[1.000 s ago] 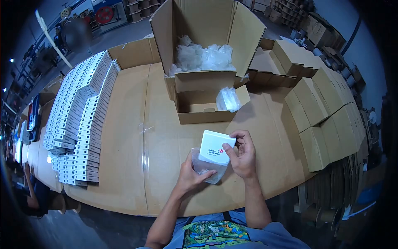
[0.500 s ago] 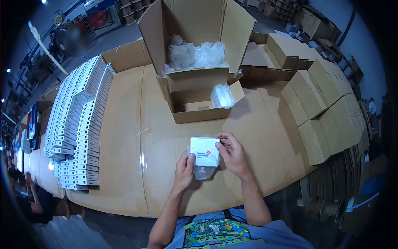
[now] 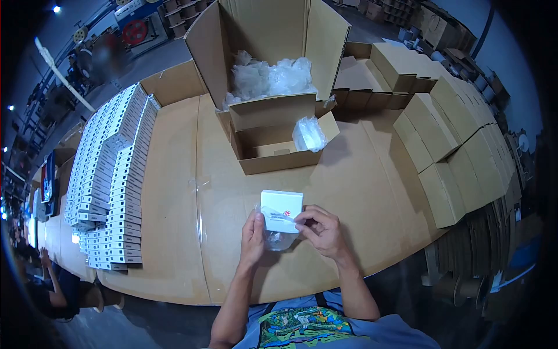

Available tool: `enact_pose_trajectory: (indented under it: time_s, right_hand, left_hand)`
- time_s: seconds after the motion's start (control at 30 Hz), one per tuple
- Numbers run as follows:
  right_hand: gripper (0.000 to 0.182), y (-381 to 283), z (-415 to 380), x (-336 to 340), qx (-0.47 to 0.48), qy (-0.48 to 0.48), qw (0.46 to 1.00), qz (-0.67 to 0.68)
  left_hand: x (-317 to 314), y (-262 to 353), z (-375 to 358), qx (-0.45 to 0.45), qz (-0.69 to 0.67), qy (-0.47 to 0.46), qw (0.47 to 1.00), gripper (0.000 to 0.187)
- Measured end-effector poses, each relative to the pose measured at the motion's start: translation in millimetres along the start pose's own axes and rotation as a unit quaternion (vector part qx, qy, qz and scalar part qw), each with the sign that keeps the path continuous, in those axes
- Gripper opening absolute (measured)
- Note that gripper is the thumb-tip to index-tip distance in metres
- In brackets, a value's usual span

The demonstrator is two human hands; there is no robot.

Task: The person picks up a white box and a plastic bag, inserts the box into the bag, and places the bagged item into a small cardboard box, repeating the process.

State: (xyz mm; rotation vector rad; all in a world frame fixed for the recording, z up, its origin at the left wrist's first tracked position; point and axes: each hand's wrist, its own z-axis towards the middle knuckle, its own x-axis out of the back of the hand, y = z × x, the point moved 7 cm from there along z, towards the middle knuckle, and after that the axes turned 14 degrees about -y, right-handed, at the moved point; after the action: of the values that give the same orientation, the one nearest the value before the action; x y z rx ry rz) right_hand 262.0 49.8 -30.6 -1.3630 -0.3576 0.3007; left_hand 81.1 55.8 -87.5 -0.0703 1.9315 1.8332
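A small white box [image 3: 281,200] with a red mark and dark print is held over the cardboard-covered table [image 3: 232,256]. A clear plastic bag [image 3: 279,240] hangs below the box and covers its lower part. My left hand [image 3: 252,238] grips the box and bag at the left edge, thumb on the front. At the lower right corner my right hand [image 3: 322,230] pinches the bag's plastic against the box front. Beyond them stands an open brown carton [image 3: 282,161] with a plastic-wrapped item [image 3: 310,135] at its right end.
Stacked white boxes [image 3: 125,192] line the left side. Behind the open carton, a large box [image 3: 264,26] holds clear plastic bags [image 3: 273,77]. Brown cartons [image 3: 444,168] are piled at the right. Another person's hand [image 3: 45,257] shows at the far left.
My right hand has moved down from the box's upper right corner to its lower right. The plastic now covers more of the box's front. The view has shifted slightly.
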Motion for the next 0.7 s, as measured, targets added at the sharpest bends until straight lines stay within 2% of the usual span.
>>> enact_pose_trajectory:
  time_s: [0.07,0.17,0.2,0.3,0.4,0.5,0.6,0.7]
  right_hand:
    - [0.022,3,1,4,-0.030,-0.010,0.999,-0.039]
    - [0.016,-18,3,4,0.051,0.032,0.992,-0.113]
    - [0.013,-22,4,2,0.015,0.029,0.996,-0.081]
    - [0.017,-45,4,1,0.075,0.046,0.971,-0.223]
    - [0.020,-34,2,1,0.036,0.016,0.993,-0.111]
    - [0.021,-41,3,0,0.063,-0.027,0.993,-0.092]
    - [0.021,-40,5,4,0.084,-0.035,0.991,-0.102]
    - [0.033,-33,6,9,0.119,-0.007,0.992,-0.051]
  left_hand:
    - [0,4,0,-0.016,0.030,0.017,0.999,0.044]
    - [7,4,-4,0.000,0.078,0.025,0.997,0.046]
    - [9,3,-5,0.013,0.094,0.024,0.995,0.047]
    - [10,4,-3,0.006,0.106,0.031,0.994,0.048]
    - [6,19,-2,-0.038,0.104,0.033,0.993,0.049]
    - [-4,36,-1,-0.068,0.115,-0.017,0.991,0.052]
    - [-3,35,-2,-0.083,0.114,-0.027,0.990,0.055]
    - [3,23,-4,-0.099,0.064,-0.003,0.993,0.055]
